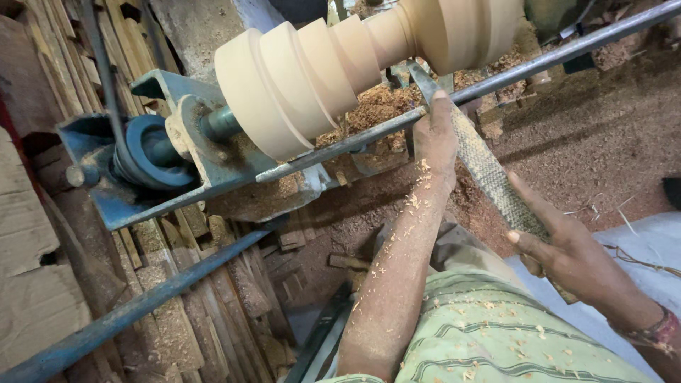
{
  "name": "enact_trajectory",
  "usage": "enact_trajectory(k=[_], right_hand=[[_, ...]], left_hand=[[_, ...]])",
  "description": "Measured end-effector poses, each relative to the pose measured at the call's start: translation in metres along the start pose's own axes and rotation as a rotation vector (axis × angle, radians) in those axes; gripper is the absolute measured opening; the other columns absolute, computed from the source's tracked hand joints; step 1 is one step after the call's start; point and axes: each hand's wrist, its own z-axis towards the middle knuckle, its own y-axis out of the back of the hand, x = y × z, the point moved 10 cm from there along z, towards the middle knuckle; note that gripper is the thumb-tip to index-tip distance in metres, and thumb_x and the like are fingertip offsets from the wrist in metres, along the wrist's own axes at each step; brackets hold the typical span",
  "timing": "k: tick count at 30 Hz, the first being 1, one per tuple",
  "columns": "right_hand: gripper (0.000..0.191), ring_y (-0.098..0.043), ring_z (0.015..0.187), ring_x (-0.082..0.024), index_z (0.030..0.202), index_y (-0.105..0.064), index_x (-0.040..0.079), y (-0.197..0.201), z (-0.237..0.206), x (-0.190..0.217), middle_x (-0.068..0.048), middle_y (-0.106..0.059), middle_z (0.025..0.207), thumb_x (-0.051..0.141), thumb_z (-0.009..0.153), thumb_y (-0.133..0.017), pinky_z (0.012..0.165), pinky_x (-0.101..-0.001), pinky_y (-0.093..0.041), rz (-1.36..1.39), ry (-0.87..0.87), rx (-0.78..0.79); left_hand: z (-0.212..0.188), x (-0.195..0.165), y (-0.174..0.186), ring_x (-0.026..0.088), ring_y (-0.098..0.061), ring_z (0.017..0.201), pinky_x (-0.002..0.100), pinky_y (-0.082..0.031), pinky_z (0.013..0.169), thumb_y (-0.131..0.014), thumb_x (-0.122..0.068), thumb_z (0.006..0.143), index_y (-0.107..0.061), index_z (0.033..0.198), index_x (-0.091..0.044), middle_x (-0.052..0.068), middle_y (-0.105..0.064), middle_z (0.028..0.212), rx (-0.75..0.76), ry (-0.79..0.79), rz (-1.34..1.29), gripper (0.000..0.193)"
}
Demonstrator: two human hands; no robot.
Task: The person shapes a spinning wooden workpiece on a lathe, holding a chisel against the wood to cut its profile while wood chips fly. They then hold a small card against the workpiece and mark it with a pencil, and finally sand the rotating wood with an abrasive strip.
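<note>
A pale wooden workpiece [340,64] with stepped rings is mounted on a blue lathe [177,156]. A long flat steel tool [482,167], rough like a rasp, rests across the metal tool-rest bar [511,74] with its tip at the wood. My left hand [434,138] presses the tool down onto the bar near the tip. My right hand [557,245] grips the tool's lower end, fingers partly spread. Sawdust flecks cover my left forearm and green striped shirt [489,333].
Sawdust and shavings [376,106] pile under the workpiece and over the ground [596,142]. Stacked wooden slats [213,298] lie at lower left beside a blue metal bar [142,305]. A belt pulley [145,152] sits at the lathe's left end. White sacking [638,241] lies at right.
</note>
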Motion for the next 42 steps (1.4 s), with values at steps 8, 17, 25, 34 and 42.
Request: enact_trajectory(k=[8, 17, 25, 34, 42], right_hand=[[0.091, -0.044, 0.054, -0.018, 0.171, -0.019, 0.041, -0.001, 0.008, -0.022, -0.007, -0.049, 0.064, 0.019, 0.099, -0.071, 0.045, -0.0387, -0.043, -0.080, -0.064, 0.023], [0.097, -0.048, 0.057, -0.013, 0.173, -0.021, 0.032, -0.010, 0.015, -0.024, -0.003, -0.054, 0.071, 0.013, 0.092, -0.071, 0.047, -0.0326, -0.050, 0.056, 0.137, 0.031], [0.090, -0.044, 0.058, -0.018, 0.171, -0.024, 0.040, -0.012, 0.007, -0.020, -0.010, -0.055, 0.067, 0.015, 0.099, -0.071, 0.047, -0.0392, -0.044, 0.034, -0.018, -0.028], [0.094, -0.046, 0.060, -0.012, 0.173, -0.021, 0.035, -0.018, 0.002, -0.008, -0.004, -0.052, 0.070, 0.013, 0.095, -0.069, 0.051, -0.0312, -0.049, 0.106, 0.176, 0.021], [0.094, -0.052, 0.057, -0.013, 0.169, -0.019, 0.036, -0.013, 0.009, -0.022, -0.001, -0.068, 0.095, 0.012, 0.092, -0.068, 0.050, -0.0342, -0.055, 0.005, 0.023, 0.017]], left_hand=[[-0.002, -0.009, -0.004, 0.017, -0.055, 0.070, 0.034, -0.045, 0.064, -0.053, -0.051, 0.104, -0.068, 0.088, -0.002, 0.005, -0.060, 0.075, 0.014, -0.004, -0.014, 0.054], [-0.001, -0.009, -0.001, 0.015, -0.055, 0.070, 0.032, -0.044, 0.065, -0.053, -0.053, 0.104, -0.068, 0.086, -0.004, 0.004, -0.062, 0.076, 0.011, -0.010, 0.044, 0.054], [-0.004, -0.011, -0.008, 0.017, -0.062, 0.064, 0.031, -0.052, 0.059, -0.051, -0.051, 0.107, -0.067, 0.084, -0.001, 0.005, -0.065, 0.072, 0.100, -0.037, -0.051, 0.057], [-0.005, -0.012, -0.013, 0.013, -0.059, 0.064, 0.028, -0.050, 0.059, -0.050, -0.049, 0.109, -0.071, 0.089, 0.000, 0.004, -0.065, 0.075, 0.144, -0.061, -0.066, 0.057], [-0.005, -0.006, -0.012, 0.017, -0.063, 0.061, 0.032, -0.054, 0.056, -0.052, -0.049, 0.108, -0.068, 0.087, 0.003, 0.008, -0.066, 0.073, 0.104, 0.024, -0.068, 0.059]])
